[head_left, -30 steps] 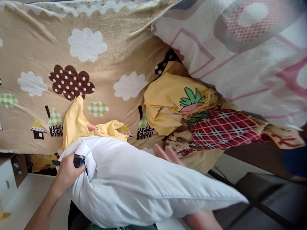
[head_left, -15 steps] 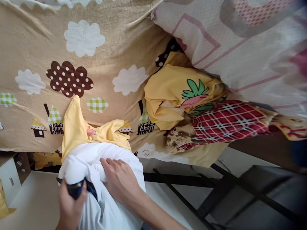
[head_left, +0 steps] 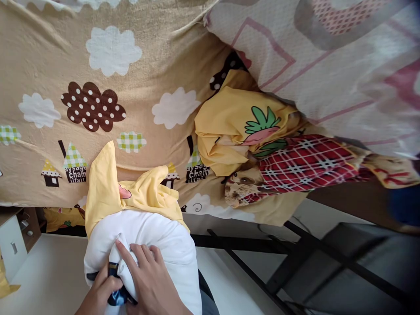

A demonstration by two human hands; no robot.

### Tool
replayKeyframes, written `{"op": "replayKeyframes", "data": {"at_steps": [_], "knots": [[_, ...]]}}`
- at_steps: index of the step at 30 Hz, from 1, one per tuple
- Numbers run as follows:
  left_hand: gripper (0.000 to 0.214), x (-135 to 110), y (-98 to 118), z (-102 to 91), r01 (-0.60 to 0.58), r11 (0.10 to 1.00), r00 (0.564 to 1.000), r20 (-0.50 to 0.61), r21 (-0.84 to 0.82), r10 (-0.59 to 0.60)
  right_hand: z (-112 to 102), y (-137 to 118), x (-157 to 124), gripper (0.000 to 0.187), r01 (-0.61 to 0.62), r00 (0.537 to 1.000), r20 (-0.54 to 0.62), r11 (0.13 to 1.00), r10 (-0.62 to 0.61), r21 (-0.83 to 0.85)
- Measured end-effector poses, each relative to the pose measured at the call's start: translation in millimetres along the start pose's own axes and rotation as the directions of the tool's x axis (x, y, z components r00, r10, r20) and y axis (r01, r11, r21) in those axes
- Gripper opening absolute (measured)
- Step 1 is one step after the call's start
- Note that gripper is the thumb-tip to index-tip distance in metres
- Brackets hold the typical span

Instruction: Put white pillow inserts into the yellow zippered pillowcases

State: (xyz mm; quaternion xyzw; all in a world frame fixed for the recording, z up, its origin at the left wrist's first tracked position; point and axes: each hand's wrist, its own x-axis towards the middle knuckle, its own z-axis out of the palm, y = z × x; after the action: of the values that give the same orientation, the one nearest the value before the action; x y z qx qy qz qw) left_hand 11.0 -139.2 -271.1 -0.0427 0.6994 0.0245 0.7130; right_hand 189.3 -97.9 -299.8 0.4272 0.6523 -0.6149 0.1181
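A plump white pillow (head_left: 164, 245) stands close in front of me at the bottom of the head view, its top tucked against a yellow cloth (head_left: 101, 188) that has a small pink print. My left hand (head_left: 102, 291) is closed on a shiny dark blue band (head_left: 117, 291) with a gold stripe, at the near side of the pillow. Right beside it, my right hand (head_left: 151, 280) grips a raised fold of the white fabric, its index finger stretched along the fold. Both thumbs are partly hidden.
A beige bedspread (head_left: 138, 105) printed with clouds and houses spans the back. On it lie a crumpled yellow cloth (head_left: 223, 127) with a plant print and red plaid fabric (head_left: 305, 164). Pink-lined bedding (head_left: 288, 83) is at upper right, dark metal bars (head_left: 243, 267) at lower right.
My right hand has moved left and down, from the pillow's upper part to a fold beside my left hand. The left hand has shifted slightly right, and the white fabric is bunched differently.
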Motion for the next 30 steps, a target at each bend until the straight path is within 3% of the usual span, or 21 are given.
{"op": "replayKeyframes", "data": {"at_steps": [2, 3, 4, 6, 8, 9, 11, 13, 15, 17, 18, 21, 22, 23, 24, 27, 30], "knots": [[0.043, -5, 12, -12.9, -0.097, 0.957, 0.995, 0.026, 0.275, 0.093, -2, -6, 5, 0.101, -0.063, 0.997, 0.057, 0.997, 0.06, 0.049], [0.037, -4, 24, -18.2, -0.176, 0.893, 0.984, 0.055, 0.415, 0.168, -4, -7, 8, 0.099, -0.078, 0.995, 0.065, 0.994, 0.073, 0.072], [0.035, -2, 39, -22.1, -0.272, 0.802, 0.959, 0.085, 0.532, 0.269, -6, -8, 10, 0.095, -0.083, 0.995, 0.064, 0.992, 0.077, 0.095], [0.036, 13, 71, -24.4, -0.408, 0.542, 0.867, 0.124, 0.735, 0.483, -9, -8, 14, 0.089, -0.078, 0.996, 0.049, 0.987, 0.072, 0.142], [0.028, 40, 95, -19.5, -0.358, 0.248, 0.769, 0.134, 0.9, 0.625, -11, -6, 16, 0.084, -0.076, 0.997, 0.026, 0.979, 0.072, 0.191], [0.025, 56, 102, -15.1, -0.281, 0.121, 0.752, 0.141, 0.952, 0.644, -10, -6, 17, 0.083, -0.078, 0.997, 0.016, 0.974, 0.076, 0.215], [0.026, 90, 107, -4.5, -0.152, -0.071, 0.779, 0.164, 0.986, 0.605, -6, -5, 16, 0.081, -0.084, 0.996, 0.01, 0.962, 0.084, 0.26], [0.027, 118, 104, 5.2, -0.128, -0.19, 0.792, 0.216, 0.973, 0.571, 2, -6, 13, 0.081, -0.085, 0.996, 0.034, 0.948, 0.078, 0.308], [0.023, 138, 100, 12.1, -0.181, -0.279, 0.737, 0.317, 0.943, 0.596, 11, -7, 10, 0.079, -0.079, 0.996, 0.074, 0.93, 0.056, 0.36], [0.018, 147, 100, 16.1, -0.251, -0.36, 0.6, 0.436, 0.899, 0.671, 15, -7, 9, 0.076, -0.084, 0.995, 0.09, 0.911, 0.052, 0.404], [0.018, 148, 101, 17.3, -0.286, -0.394, 0.495, 0.486, 0.874, 0.72, 15, -5, 10, 0.075, -0.086, 0.995, 0.081, 0.902, 0.057, 0.423], [0.021, 136, 107, 19.3, -0.389, -0.492, 0.123, 0.573, 0.779, 0.81, 1, 3, 19, 0.072, -0.054, 0.998, 0.0, 0.87, 0.062, 0.49], [0.023, 129, 110, 19.6, -0.408, -0.522, 0.036, 0.585, 0.749, 0.81, -5, 6, 25, 0.067, -0.028, 0.998, -0.035, 0.857, 0.053, 0.515], [0.024, 121, 113, 19.8, -0.421, -0.546, -0.017, 0.595, 0.725, 0.803, -12, 10, 30, 0.058, -0.003, 0.997, -0.068, 0.845, 0.046, 0.535], [0.025, 112, 116, 19.9, -0.428, -0.56, -0.039, 0.604, 0.71, 0.796, -19, 13, 36, 0.048, 0.018, 0.994, -0.099, 0.837, 0.043, 0.547], [0.022, 88, 123, 21.8, -0.463, -0.544, -0.039, 0.597, 0.699, 0.801, -31, 23, 51, 0.022, 0.044, 0.983, -0.177, 0.856, 0.056, 0.516], [0.018, 71, 126, 31.9, -0.542, -0.431, -0.022, 0.501, 0.721, 0.865, -28, 35, 64, 0.026, 0.044, 0.961, -0.27, 0.92, 0.068, 0.39]]}}
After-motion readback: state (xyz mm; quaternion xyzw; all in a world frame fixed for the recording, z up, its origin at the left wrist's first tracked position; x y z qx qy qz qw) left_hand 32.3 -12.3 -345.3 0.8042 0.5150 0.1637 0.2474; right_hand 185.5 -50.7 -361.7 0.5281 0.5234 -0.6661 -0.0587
